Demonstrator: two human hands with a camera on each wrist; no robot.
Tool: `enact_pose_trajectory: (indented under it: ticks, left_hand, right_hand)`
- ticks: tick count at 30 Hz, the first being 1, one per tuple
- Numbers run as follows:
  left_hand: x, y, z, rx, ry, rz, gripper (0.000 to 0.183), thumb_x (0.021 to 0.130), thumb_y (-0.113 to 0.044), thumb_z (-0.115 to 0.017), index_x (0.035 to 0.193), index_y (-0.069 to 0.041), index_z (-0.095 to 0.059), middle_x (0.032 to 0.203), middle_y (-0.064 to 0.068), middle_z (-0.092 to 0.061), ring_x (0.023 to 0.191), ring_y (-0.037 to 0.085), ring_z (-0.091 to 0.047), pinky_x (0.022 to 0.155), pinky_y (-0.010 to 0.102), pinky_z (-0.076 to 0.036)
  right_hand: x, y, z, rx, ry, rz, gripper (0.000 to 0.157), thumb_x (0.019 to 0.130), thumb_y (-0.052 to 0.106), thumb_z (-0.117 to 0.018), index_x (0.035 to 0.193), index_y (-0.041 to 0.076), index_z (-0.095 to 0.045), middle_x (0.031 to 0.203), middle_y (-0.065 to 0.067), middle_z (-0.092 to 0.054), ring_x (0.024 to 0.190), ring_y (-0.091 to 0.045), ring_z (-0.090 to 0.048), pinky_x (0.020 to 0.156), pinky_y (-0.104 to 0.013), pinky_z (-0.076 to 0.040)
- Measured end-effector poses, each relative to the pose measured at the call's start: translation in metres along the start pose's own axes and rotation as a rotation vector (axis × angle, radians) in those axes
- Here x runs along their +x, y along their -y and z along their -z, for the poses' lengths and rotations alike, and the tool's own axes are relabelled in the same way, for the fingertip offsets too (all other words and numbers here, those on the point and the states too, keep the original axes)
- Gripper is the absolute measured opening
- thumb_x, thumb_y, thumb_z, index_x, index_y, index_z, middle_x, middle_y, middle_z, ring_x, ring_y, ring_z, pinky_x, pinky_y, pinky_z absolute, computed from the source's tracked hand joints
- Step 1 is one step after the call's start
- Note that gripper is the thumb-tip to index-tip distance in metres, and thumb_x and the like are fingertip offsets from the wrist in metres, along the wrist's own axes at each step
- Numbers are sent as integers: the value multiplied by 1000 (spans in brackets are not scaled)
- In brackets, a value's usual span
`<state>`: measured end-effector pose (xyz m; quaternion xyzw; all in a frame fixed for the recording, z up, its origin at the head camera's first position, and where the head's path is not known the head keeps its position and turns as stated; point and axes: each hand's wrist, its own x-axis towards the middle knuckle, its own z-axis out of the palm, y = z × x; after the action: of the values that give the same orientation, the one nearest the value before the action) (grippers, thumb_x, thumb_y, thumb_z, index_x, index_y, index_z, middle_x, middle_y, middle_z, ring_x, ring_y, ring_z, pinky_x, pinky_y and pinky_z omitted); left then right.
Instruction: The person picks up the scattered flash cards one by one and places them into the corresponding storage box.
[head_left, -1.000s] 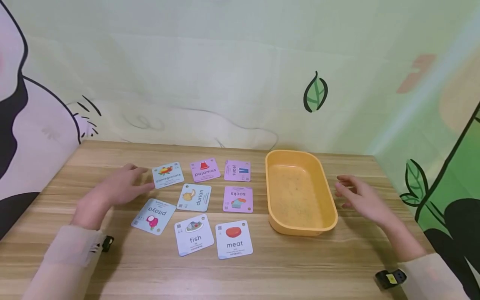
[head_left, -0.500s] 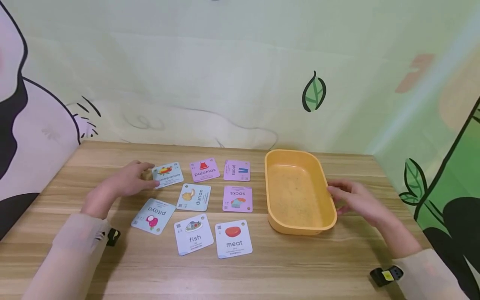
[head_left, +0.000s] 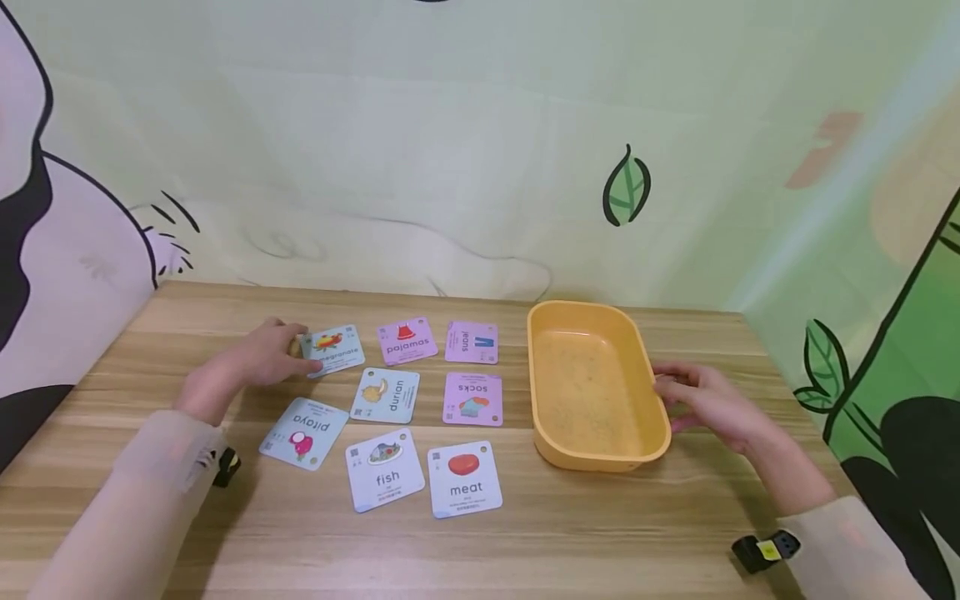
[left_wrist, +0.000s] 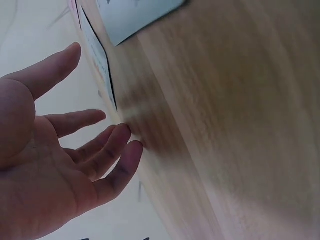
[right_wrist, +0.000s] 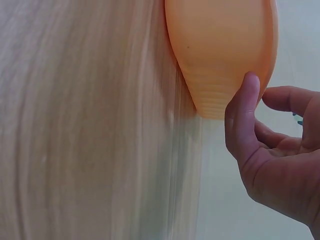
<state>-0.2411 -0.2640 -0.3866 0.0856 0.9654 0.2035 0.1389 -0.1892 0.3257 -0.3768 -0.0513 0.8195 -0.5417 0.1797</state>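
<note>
In the head view my left hand (head_left: 276, 354) is at the left side of the blue pomegranate card (head_left: 341, 350), its thumb over the card's lower left corner. The left wrist view shows that hand (left_wrist: 70, 145) with thumb and fingers spread apart. My right hand (head_left: 708, 400) is at the right side of a yellow tray (head_left: 660, 417). Its fingertips reach the rim and outer wall, with the thumb bent along the wall in the right wrist view. The durian card (head_left: 386, 396) and the pitaya card (head_left: 303, 433) lie near my left hand.
Purple cards for pajamas (head_left: 407, 340), jeans (head_left: 472, 342) and socks (head_left: 473, 399) lie left of the tray. White fish (head_left: 385, 470) and meat (head_left: 465, 479) cards lie nearer the front. The wooden table (head_left: 570, 542) backs onto a printed wall covering (head_left: 375, 167).
My right hand has moved left from beside the tray to its rim. My left hand has shifted slightly right, its thumb now over the pomegranate card's corner. The cards stay in place.
</note>
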Motion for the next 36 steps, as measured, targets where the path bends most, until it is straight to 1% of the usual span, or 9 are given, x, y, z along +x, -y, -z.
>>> enact_pose_trajectory:
  ticks: [4,12,18,28,36]
  left_hand:
    - [4,0,0,8,19,24,84,96,-39,-70,152,12,-34,143,43,-29,123,56,-43,103,73,-37]
    - [5,3,1,26,16,13,81,94,-37,-74,150,9,-40,140,42,-32,117,54,-44,97,72,-41]
    - [7,4,0,8,27,17,80,93,-34,-76,150,8,-39,138,40,-32,116,53,-45,97,71,-42]
    - [9,3,2,-26,29,37,76,92,-31,-78,147,6,-43,137,37,-33,114,50,-44,97,68,-43]
    - [11,4,3,-26,19,25,71,90,-29,-79,141,8,-47,132,35,-38,112,48,-45,97,66,-43]
  right_hand:
    - [0,0,0,10,-3,0,58,107,15,-54,150,-17,-32,137,-33,-50,102,-20,-65,76,-40,-62]
    - [3,1,1,19,6,11,57,106,13,-55,150,-16,-33,137,-32,-51,103,-22,-66,76,-38,-62]
    - [2,0,1,-1,8,13,56,107,13,-55,149,-16,-33,135,-31,-51,104,-23,-65,76,-38,-62]
    - [1,0,1,3,6,17,56,107,13,-54,150,-14,-32,134,-31,-50,102,-23,-66,74,-38,-62]
    - [0,0,1,1,3,12,56,107,14,-54,151,-14,-32,134,-30,-50,102,-23,-65,74,-37,-62]
